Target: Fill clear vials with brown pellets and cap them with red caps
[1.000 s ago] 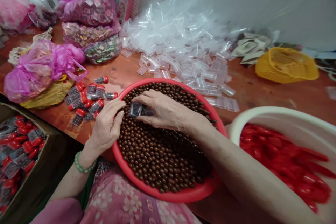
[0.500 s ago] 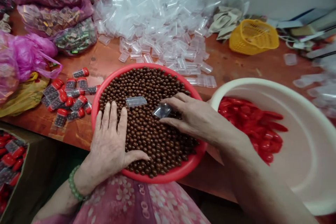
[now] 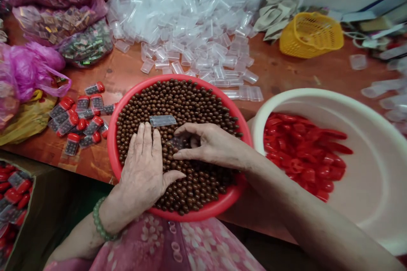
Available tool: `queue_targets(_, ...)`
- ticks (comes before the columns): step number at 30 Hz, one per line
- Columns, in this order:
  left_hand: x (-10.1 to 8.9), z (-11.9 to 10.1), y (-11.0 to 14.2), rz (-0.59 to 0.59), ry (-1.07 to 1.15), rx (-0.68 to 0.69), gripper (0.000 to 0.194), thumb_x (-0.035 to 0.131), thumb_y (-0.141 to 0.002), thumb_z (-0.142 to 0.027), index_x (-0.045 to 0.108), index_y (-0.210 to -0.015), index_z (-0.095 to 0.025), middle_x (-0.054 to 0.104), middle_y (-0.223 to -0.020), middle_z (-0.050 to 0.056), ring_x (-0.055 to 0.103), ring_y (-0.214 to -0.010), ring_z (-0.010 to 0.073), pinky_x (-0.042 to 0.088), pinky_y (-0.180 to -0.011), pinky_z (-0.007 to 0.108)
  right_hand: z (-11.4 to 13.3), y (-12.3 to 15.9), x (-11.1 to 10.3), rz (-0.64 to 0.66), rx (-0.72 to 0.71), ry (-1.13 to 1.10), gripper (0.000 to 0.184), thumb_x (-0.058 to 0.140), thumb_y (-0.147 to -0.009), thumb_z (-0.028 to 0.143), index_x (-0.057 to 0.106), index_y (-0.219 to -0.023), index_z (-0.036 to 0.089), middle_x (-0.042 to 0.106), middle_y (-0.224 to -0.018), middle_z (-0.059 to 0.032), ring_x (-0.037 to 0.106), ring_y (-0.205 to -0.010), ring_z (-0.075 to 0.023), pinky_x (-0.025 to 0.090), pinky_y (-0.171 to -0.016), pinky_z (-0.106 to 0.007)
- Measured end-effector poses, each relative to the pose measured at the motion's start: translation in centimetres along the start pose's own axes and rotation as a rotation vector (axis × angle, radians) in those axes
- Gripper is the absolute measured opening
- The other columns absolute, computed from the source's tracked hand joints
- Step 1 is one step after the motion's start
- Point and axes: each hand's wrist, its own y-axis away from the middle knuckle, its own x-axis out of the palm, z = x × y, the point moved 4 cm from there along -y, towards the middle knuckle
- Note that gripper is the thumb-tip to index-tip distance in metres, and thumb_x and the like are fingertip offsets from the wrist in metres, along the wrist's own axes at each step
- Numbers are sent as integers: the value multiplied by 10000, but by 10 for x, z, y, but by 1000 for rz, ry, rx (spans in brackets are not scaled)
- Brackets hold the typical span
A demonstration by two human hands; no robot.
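Observation:
Both my hands are over a red plastic basin (image 3: 112, 152) full of glossy brown beads (image 3: 203, 110). My left hand (image 3: 143, 161) lies flat on the beads, palm down, with its fingers together and a green bead bracelet (image 3: 101, 221) on the wrist. My right hand (image 3: 210, 144) pinches a small transparent plastic tube (image 3: 178, 143) low among the beads, its fingers hiding part of it. Another transparent tube (image 3: 163, 120) rests on the beads just above my left fingertips, touching neither hand.
Capped tubes (image 3: 79, 120) lie on the wooden table left of the basin. A white basin of red caps (image 3: 302, 148) sits to the right. Loose transparent tubes (image 3: 190, 38), pink bags (image 3: 22, 72), a yellow basket (image 3: 311, 36) and a cardboard box (image 3: 15, 190) surround them.
My left hand has gone from working at the tube to lying flat on the beads. My right hand has shifted left with its tube. A second tube now rests on the beads.

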Motion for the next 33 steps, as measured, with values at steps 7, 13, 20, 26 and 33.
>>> queue_targets(7,-6,-1,-4,-70,94,48,851,383,-930,-621,310,-1437,59,335,-1511,353,281,-1458,430,346,-1148,580,-9,-7,4,247,89,-548,391,768,-695,409,640,-957,149,625,-756,7,516,-635,-99,384,-569,-236)
queue_targets(13,-10,-2,-11,-87,173,95,634,387,-993,-397,328,-1419,69,405,-1481,327,314,-1454,392,385,-1146,536,-8,-8,6,234,71,-540,374,734,-761,431,671,-970,128,618,-734,10,463,-591,-75,354,-536,-218)
queue_targets(20,-16,-4,-15,-29,322,139,563,394,-991,-345,361,-1415,24,435,-1480,288,322,-1460,360,370,-1155,569,-4,-1,2,227,-22,-498,287,680,-829,388,679,-970,138,680,-832,-10,555,-683,-102,436,-620,-232)
queue_targets(26,-22,-2,-19,-111,501,175,411,429,-979,-240,477,-1329,-30,557,-1382,229,443,-1388,314,428,-1134,518,-1,6,7,192,-138,-396,259,629,-873,376,692,-992,155,711,-929,-16,634,-870,-165,484,-842,-308)
queue_targets(33,-28,10,-16,-214,821,135,267,453,-964,-147,557,-1205,-102,657,-1201,157,609,-1168,205,507,-1037,377,12,17,1,40,-244,-70,207,553,-927,329,689,-994,188,715,-946,-23,650,-876,-165,483,-818,-280)
